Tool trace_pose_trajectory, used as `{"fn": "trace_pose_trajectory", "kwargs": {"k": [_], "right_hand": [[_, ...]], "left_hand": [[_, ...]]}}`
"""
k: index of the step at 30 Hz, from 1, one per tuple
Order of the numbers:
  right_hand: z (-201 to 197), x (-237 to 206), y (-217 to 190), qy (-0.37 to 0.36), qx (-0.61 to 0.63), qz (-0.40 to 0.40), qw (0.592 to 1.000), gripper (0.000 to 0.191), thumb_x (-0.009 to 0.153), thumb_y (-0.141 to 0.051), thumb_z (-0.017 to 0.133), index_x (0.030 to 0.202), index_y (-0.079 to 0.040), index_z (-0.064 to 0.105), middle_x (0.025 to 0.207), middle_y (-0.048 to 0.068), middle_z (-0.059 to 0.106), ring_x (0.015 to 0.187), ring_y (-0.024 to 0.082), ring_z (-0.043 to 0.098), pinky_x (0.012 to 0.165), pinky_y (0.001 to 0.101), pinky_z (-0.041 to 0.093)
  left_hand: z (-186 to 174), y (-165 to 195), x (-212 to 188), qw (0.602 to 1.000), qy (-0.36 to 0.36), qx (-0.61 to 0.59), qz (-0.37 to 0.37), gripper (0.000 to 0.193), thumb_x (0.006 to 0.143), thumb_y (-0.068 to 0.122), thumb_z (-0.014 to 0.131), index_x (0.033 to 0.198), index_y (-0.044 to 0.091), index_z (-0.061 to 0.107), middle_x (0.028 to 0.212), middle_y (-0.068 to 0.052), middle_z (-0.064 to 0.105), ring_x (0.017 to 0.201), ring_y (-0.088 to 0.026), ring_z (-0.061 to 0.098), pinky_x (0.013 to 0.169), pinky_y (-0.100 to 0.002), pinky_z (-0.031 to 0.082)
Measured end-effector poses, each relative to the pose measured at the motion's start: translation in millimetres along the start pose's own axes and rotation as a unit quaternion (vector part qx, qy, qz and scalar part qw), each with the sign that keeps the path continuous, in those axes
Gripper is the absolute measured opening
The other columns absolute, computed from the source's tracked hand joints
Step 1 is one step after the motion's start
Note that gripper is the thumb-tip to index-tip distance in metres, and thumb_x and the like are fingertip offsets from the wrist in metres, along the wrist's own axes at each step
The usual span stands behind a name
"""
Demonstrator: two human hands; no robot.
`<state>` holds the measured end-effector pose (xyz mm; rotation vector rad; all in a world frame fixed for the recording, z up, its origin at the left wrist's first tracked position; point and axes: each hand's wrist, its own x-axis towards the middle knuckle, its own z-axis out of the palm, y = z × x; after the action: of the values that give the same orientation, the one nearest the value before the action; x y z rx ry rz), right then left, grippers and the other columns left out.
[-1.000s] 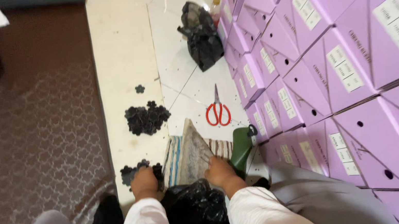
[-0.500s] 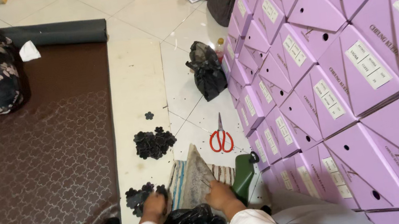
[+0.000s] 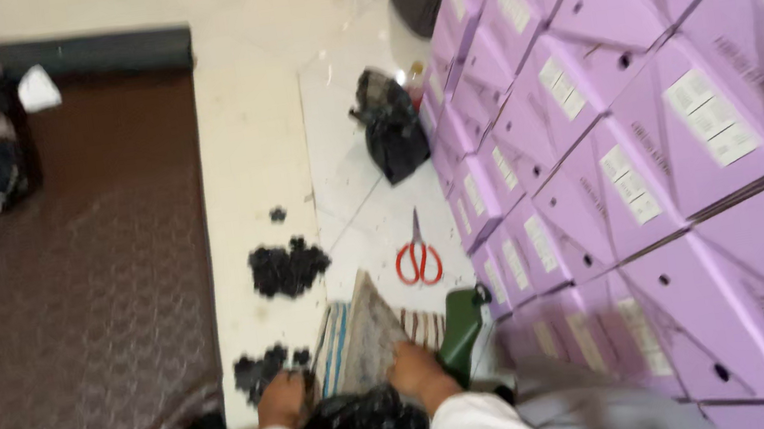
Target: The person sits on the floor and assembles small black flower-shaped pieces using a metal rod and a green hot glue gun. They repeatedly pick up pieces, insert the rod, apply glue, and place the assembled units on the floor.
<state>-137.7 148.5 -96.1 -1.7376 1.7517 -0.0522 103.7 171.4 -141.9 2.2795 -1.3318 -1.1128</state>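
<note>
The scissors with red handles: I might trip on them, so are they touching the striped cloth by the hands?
Apart. The head view shows pale floor tile between the scissors and the striped cloth lying nearer the person.

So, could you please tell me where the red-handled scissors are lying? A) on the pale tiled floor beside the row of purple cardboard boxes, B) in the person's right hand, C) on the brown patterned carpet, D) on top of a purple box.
A: the red-handled scissors lie on the pale tiled floor, just left of the purple cardboard boxes, untouched by either hand.
</note>
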Motion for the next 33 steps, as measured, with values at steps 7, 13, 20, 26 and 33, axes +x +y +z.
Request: {"fn": "trace_pose_trajectory", "kwargs": {"k": [7,13,20,26,33], "right_hand": [[40.8,24.6,23.3,-0.007,-0.082,-0.101,0.991,0.039,0.088,-0.033,0.066,0.107,0.001,0.069,0.113,0.027,0.067,0.104,0.044,0.066,0.091,0.0513,0.053],[59.6,29.6,33.3,-0.022,0.032,-0.029,0.999,0.037,0.08,-0.032,0.08,0.091,0.0,0.063,0.089,0.022,0.071,0.089,0.04,0.071,0.08,0.0452,0.055],[67.1,32.6,41.0,0.014,0.038,-0.025,0.999,0.031,0.083,-0.027,0.078,0.091,-0.001,0.064,0.088,0.022,0.072,0.089,0.041,0.07,0.08,0.0468,0.054],[77.8,33.3,41.3,0.025,0.144,-0.005,0.989,0.026,0.08,-0.022,0.075,0.088,0.0,0.063,0.088,0.02,0.073,0.085,0.036,0.072,0.079,0.044,0.056],[78.7,33.5,30.8,0.027,0.182,0.043,0.982,0.023,0.081,-0.022,0.066,0.091,-0.002,0.07,0.085,0.021,0.072,0.082,0.036,0.07,0.077,0.0433,0.054]], "left_hand": [[31.8,-45.6,-0.6,0.958,-0.201,0.182,0.094,0.041,0.097,0.037,0.045,0.114,0.013,0.074,0.128,-0.019,0.066,0.118,-0.038,0.063,0.102,-0.046,0.048],[39.7,-72.0,5.7,0.984,-0.14,0.073,0.083,0.043,0.093,0.04,0.049,0.117,0.015,0.074,0.125,-0.015,0.068,0.116,-0.039,0.063,0.101,-0.044,0.047],[23.1,-66.3,13.4,0.998,0.009,-0.065,-0.02,0.041,0.089,0.039,0.059,0.11,0.008,0.074,0.112,-0.023,0.073,0.106,-0.041,0.068,0.095,-0.043,0.052],[43.4,-33.6,30.6,0.966,0.106,-0.217,0.092,0.022,0.095,0.021,0.068,0.104,0.002,0.072,0.096,-0.016,0.074,0.09,-0.03,0.071,0.081,-0.037,0.055],[89.4,5.1,51.4,0.903,-0.097,-0.418,-0.002,0.023,0.09,0.005,0.07,0.11,0.005,0.06,0.086,-0.006,0.074,0.076,-0.014,0.074,0.061,-0.027,0.053]]}}
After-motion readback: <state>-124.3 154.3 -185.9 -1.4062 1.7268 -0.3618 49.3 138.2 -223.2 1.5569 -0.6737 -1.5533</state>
